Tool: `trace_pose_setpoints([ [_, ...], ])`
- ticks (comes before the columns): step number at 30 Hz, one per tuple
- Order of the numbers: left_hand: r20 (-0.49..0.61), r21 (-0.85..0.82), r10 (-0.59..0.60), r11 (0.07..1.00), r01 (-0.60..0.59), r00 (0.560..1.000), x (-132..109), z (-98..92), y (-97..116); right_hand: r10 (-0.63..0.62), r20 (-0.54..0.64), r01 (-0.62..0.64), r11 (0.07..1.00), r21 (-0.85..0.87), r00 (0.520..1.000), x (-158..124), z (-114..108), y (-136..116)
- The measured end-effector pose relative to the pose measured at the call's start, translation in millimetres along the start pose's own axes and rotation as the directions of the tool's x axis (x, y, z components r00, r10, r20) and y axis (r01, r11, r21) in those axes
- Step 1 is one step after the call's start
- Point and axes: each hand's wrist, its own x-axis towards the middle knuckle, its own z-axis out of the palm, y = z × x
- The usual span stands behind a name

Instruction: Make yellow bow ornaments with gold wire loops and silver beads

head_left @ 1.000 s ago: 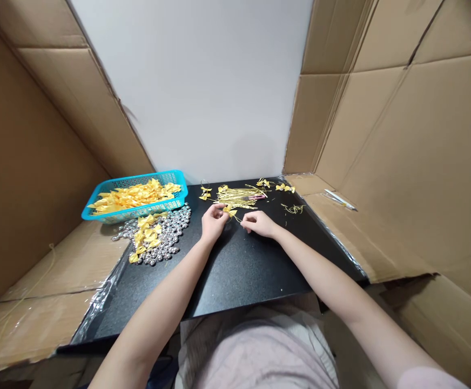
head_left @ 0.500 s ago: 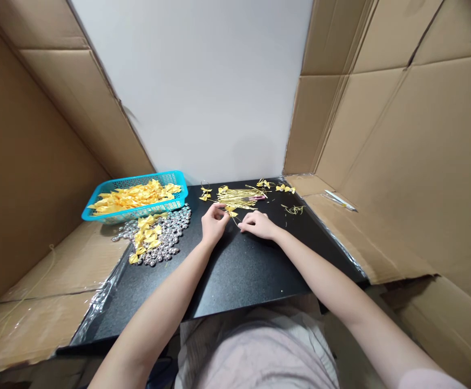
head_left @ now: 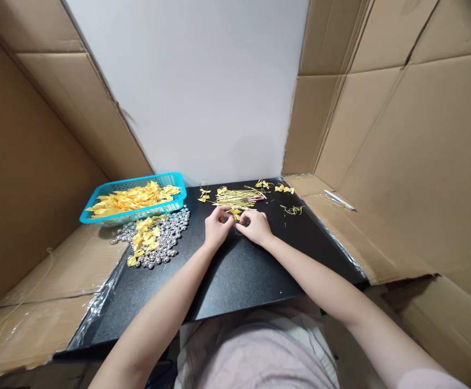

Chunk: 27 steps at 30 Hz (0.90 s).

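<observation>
Over the middle of the black table, my left hand (head_left: 218, 226) and my right hand (head_left: 256, 226) come close together, fingertips pinched. Between them is a yellow ribbon bow (head_left: 235, 214) with a thin gold cord (head_left: 239, 232) hanging beneath it. My left fingers close on the bow's near side. The right fingers pinch close beside it, seemingly on the cord, though the fingers hide the exact grip. Just beyond both hands lies a bundle of gold cords (head_left: 235, 196), with a pink-handled tool (head_left: 255, 199) on its right part.
A turquoise basket (head_left: 98, 220) of yellow bows stands at the left. Silver bells or beads (head_left: 174, 229) lie before it, with loose bows (head_left: 146, 237) on top. Finished-looking bow pieces (head_left: 284, 189) and cord scraps (head_left: 294, 210) lie right. Cardboard walls (head_left: 417, 162) flank the black table (head_left: 235, 281).
My right hand has moved left and closer to my left hand, so the gap between them has narrowed. The bow has shifted slightly right with my left hand.
</observation>
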Motion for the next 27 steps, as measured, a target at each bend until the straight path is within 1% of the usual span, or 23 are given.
trace_pose_setpoints([
  [5, -0.048, -0.01, 0.001, 1.0, -0.001, 0.999, 1, 1.4, 1, 0.066, 0.091, -0.076, 0.991, 0.109, 0.994, -1, 10, 1],
  [8, -0.058, 0.002, 0.014, 1.0, -0.014, 0.998, 0, 2.5, 2, 0.11, 0.124, -0.133, 0.972, 0.195, 0.986, -1, 17, 3],
  [14, -0.07, 0.063, 0.056, 0.997, -0.051, 0.996, 0, 3.5, 1, 0.165, 0.182, -0.225, 0.892, 0.391, 0.969, 5, 17, 6],
  [17, -0.077, 0.108, 0.077, 0.992, -0.068, 0.994, 0, 2.4, 2, 0.181, 0.226, -0.268, 0.851, 0.452, 0.957, 6, 17, 5],
  [21, -0.062, 0.17, 0.113, 0.98, -0.101, 0.992, -1, 0.9, 4, 0.205, 0.251, -0.303, 0.833, 0.463, 0.946, 4, 20, 3],
  [27, -0.001, 0.25, 0.158, 0.956, -0.153, 0.987, -4, -0.7, 8, 0.232, 0.208, -0.3, 0.863, 0.406, 0.95, 4, 17, 0],
])
